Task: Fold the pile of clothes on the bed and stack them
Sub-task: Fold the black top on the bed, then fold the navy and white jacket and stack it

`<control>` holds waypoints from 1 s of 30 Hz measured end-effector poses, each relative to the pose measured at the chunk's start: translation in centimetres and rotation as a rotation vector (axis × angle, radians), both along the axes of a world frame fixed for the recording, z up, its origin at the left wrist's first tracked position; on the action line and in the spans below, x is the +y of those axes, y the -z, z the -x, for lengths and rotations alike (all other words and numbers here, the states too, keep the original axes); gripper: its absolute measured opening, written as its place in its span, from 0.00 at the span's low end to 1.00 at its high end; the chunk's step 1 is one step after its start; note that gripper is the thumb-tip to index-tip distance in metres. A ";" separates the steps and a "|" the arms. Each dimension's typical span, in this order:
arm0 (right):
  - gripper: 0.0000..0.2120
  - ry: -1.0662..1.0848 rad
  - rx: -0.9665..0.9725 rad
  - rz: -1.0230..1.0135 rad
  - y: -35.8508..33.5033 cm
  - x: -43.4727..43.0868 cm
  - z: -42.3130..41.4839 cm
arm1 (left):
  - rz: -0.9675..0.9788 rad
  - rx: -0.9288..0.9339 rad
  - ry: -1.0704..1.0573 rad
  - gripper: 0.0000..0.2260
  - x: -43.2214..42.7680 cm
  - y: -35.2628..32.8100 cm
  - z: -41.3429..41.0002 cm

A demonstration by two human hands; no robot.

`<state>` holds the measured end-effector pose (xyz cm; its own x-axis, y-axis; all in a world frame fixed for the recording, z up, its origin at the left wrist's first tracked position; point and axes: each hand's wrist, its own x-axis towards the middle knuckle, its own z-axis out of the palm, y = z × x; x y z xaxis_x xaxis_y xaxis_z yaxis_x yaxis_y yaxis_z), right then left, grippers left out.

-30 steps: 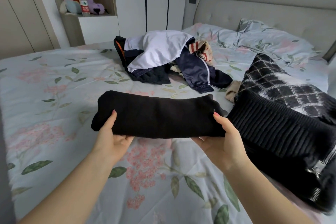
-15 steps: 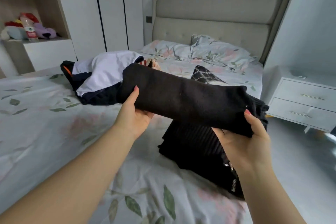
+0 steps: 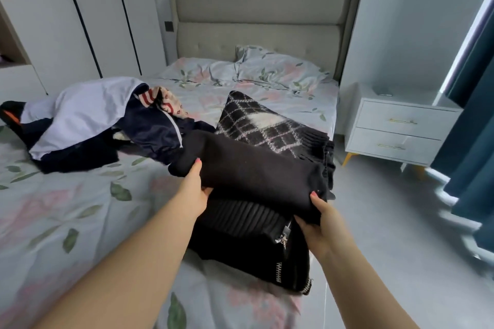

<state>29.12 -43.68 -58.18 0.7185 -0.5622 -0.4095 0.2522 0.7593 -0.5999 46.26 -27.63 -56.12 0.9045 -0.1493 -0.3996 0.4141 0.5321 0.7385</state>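
Observation:
A folded black garment [image 3: 251, 168] is held between both hands just above the stack at the bed's right edge. My left hand [image 3: 193, 189] grips its left end, thumb on top. My right hand [image 3: 319, 218] grips its right end from below, thumb on top. Under it lies a folded black ribbed jacket with zippers [image 3: 256, 246], and behind that a black-and-white checked knit [image 3: 264, 123]. An unfolded pile [image 3: 91, 117] of white, navy and striped clothes lies on the bed to the left.
The bed [image 3: 66, 216] has a floral sheet, with two pillows [image 3: 256, 69] against the grey headboard. A white nightstand [image 3: 398, 128] stands to the right of the bed, a dark curtain [image 3: 475, 125] beyond it. Wardrobe doors [image 3: 88, 16] line the left wall.
Both hands have carried the folded black garment to the right, from over the open sheet to just above the black jacket on the stack. My view has turned right with it.

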 end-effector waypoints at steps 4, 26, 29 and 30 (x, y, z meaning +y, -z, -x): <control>0.21 -0.014 0.020 0.002 0.6 -0.8 -0.3 | -0.052 0.021 0.004 0.16 -0.3 0.1 -0.9; 0.07 0.349 0.276 1.474 -5.5 8.4 0.8 | -1.127 -0.523 0.273 0.10 25.0 1.4 7.6; 0.14 0.119 0.166 1.694 -4.8 11.9 -0.8 | -1.108 -0.564 -0.039 0.12 29.5 2.4 10.1; 0.18 0.036 0.163 1.759 -4.5 12.9 -1.3 | -1.136 -0.568 -0.126 0.13 30.6 2.5 10.7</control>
<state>30.46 -30.75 -53.70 0.7145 -0.3881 0.5822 0.1129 -0.7572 -0.6433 35.51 2.93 -58.60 0.9725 0.1193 0.2001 -0.1152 -0.5001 0.8583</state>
